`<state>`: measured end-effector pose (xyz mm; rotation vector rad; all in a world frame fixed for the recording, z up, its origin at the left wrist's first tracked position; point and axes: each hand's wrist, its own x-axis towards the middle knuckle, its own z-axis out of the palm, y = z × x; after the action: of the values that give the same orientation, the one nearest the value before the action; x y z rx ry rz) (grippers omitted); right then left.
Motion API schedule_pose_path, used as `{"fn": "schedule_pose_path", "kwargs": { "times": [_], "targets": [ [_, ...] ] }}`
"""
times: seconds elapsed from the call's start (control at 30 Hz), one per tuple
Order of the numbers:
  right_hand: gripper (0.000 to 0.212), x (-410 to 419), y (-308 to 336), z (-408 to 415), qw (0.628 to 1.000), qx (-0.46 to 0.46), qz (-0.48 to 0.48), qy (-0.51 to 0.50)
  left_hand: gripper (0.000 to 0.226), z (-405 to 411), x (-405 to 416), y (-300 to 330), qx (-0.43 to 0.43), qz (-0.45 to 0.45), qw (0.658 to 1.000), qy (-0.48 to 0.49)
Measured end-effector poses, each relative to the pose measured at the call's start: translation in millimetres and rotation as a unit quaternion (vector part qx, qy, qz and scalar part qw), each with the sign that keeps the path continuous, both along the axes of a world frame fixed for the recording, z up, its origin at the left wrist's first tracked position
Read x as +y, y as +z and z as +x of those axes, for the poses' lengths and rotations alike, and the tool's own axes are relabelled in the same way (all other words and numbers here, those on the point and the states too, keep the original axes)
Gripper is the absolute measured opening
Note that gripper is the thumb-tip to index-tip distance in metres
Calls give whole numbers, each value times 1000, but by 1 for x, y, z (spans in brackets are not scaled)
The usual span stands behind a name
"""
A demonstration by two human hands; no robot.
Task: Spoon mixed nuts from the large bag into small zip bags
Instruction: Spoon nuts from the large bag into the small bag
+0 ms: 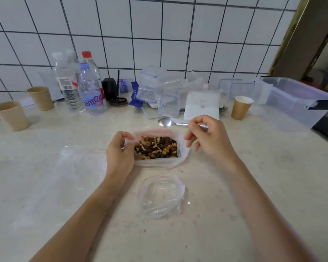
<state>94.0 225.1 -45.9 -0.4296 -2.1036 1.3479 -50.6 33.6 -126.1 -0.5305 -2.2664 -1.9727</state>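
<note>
The left hand pinches the big bag open at mid-bench. The right hand grips the spoon at one o'clock. Scoop slowly, then tip into the small bag at six o'clock.

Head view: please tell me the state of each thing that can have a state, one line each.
Large bag: open, nuts inside, left edge held.
Small zip bag: open, nearly empty.
Spoon: empty, lifted behind the large bag.
Left hand: pinching the bag edge.
Right hand: holding the spoon handle.
Right paper cup: upright.
Two left paper cups: upside down.
</note>
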Motion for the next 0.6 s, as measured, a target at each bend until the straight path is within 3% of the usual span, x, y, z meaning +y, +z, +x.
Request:
{"fn": "schedule_pose_path", "kwargs": {
  "times": [0.1, 0.27, 0.4, 0.6],
  "targets": [
    [12, -5, -10, -4, 998, 32, -48, 24, 37, 3, -1, 2, -17, -5, 1000, -10],
    [19, -5, -22, 5, 996, 91, -11, 4, 26, 9, -5, 7, -18, -9, 1000, -24],
    [36, -8, -21, 7, 993, 116, 31, -12, 26, 14, -8, 15, 56, -53, 997, -16],
    [41, -7, -28, 3, 983, 109, 131, -70, 34, 11, -10, 19, 148, -135, 980, -20]
  ]
}}
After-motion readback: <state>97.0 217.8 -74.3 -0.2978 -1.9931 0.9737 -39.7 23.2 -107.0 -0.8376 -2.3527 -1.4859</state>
